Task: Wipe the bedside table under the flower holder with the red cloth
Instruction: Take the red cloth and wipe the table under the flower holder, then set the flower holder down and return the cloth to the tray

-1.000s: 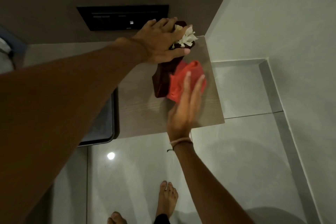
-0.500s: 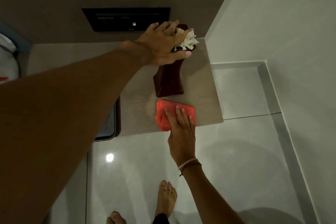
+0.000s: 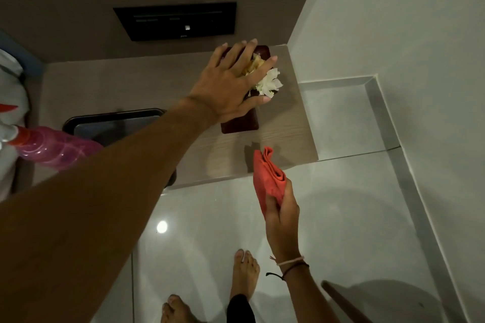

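Head view. Right hand (image 3: pixel 282 214), which half a second ago pressed the folded red cloth (image 3: pixel 270 178) flat on the front strip of the pale wood-grain tabletop (image 3: pixel 286 136), has lifted it clear; the cloth now hangs bunched and upright in clenched fingers (image 3: pixel 290 186), its upper end over the front edge of the tabletop and its lower part over the glossy grey floor tiles (image 3: pixel 210 217). It appears to touch nothing but the hand. Left hand (image 3: pixel 233 86) remains spread over the dark red-brown wooden flower holder (image 3: pixel 240 123), fingers wrapped across its top, thumb beside the white flowers (image 3: pixel 269 84). Whether the holder is tilted off the tabletop or resting flat cannot be told from this angle; its near end looks seated on the wood. Compared with one second ago, when the cloth was pushed against the holder's side, the cloth has travelled forward and off the surface. Judged from this, the wiping stroke appears finished, or the cloth is being regathered for another pass. At the left edge lie a black tray (image 3: pixel 115 126) and a pink plastic spray bottle (image 3: pixel 52 148), both well apart from the cloth.
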`<state>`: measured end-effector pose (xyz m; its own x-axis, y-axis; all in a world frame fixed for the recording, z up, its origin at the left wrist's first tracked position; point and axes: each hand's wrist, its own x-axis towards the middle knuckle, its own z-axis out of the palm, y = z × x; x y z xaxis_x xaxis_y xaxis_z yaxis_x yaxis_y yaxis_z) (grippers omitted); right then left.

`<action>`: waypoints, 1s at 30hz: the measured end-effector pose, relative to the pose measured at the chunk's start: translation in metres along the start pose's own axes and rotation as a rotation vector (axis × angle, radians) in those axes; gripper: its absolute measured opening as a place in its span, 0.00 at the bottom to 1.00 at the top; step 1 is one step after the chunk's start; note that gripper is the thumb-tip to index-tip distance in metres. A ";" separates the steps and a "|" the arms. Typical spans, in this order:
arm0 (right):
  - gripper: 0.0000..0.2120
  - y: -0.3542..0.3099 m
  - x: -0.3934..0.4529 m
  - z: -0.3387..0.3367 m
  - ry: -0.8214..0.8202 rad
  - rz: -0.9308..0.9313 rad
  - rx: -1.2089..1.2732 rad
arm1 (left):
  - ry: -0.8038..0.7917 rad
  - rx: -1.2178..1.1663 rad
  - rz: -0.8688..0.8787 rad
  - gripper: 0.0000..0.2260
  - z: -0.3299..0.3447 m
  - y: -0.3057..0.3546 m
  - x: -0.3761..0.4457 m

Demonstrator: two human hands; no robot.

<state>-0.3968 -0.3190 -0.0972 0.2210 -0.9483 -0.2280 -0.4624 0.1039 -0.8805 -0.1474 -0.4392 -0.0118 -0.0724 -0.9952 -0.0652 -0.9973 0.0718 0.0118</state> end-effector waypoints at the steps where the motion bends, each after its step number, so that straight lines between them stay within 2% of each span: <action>1: 0.20 0.001 0.000 0.000 -0.001 0.041 0.032 | 0.004 -0.006 -0.006 0.36 0.001 0.001 0.000; 5: 0.21 0.003 0.001 -0.003 -0.004 0.239 0.278 | -0.004 -0.036 -0.036 0.39 -0.003 0.007 -0.002; 7: 0.18 0.001 0.005 -0.005 0.012 0.388 0.463 | 0.061 -0.112 -0.078 0.43 -0.013 0.007 -0.010; 10: 0.16 -0.008 0.011 -0.009 -0.074 0.555 0.754 | 0.331 -0.394 -0.244 0.41 -0.022 0.008 -0.041; 12: 0.20 -0.021 0.012 -0.008 -0.217 0.592 0.854 | 0.384 -0.728 -0.472 0.37 -0.014 0.007 -0.078; 14: 0.23 -0.033 0.013 -0.001 -0.343 0.637 0.868 | 0.211 -1.153 -0.768 0.33 0.001 0.003 -0.119; 16: 0.17 -0.050 0.015 0.019 -0.474 0.662 0.834 | -0.082 -1.569 -1.066 0.32 0.017 -0.005 -0.157; 18: 0.15 -0.066 0.018 0.044 -0.566 0.635 0.746 | -0.298 -1.836 -1.088 0.34 0.035 -0.012 -0.188; 19: 0.16 -0.075 0.020 0.060 -0.592 0.604 0.695 | -0.302 -1.938 -1.054 0.34 0.042 -0.014 -0.200; 21: 0.18 -0.087 0.025 0.093 -0.620 0.523 0.595 | -0.141 -1.991 -1.130 0.32 0.051 -0.021 -0.213; 23: 0.19 -0.098 0.031 0.122 -0.577 0.491 0.502 | 0.093 -1.839 -1.306 0.23 0.063 -0.034 -0.219; 25: 0.16 -0.106 0.042 0.145 -0.524 0.505 0.459 | 0.214 -1.707 -1.367 0.14 0.071 -0.050 -0.217; 27: 0.10 -0.115 0.050 0.160 -0.531 0.544 0.457 | 0.258 -1.651 -1.352 0.12 0.076 -0.065 -0.210; 29: 0.14 -0.119 0.057 0.169 -0.554 0.597 0.469 | 0.237 -1.604 -1.316 0.12 0.077 -0.074 -0.203; 30: 0.19 -0.120 0.059 0.169 -0.564 0.608 0.453 | 0.208 -1.570 -1.292 0.12 0.076 -0.076 -0.202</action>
<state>-0.1829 -0.3366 -0.0751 0.4895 -0.4202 -0.7641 -0.2840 0.7516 -0.5953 -0.0573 -0.2387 -0.0754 0.6414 -0.4091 -0.6491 0.4121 -0.5299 0.7412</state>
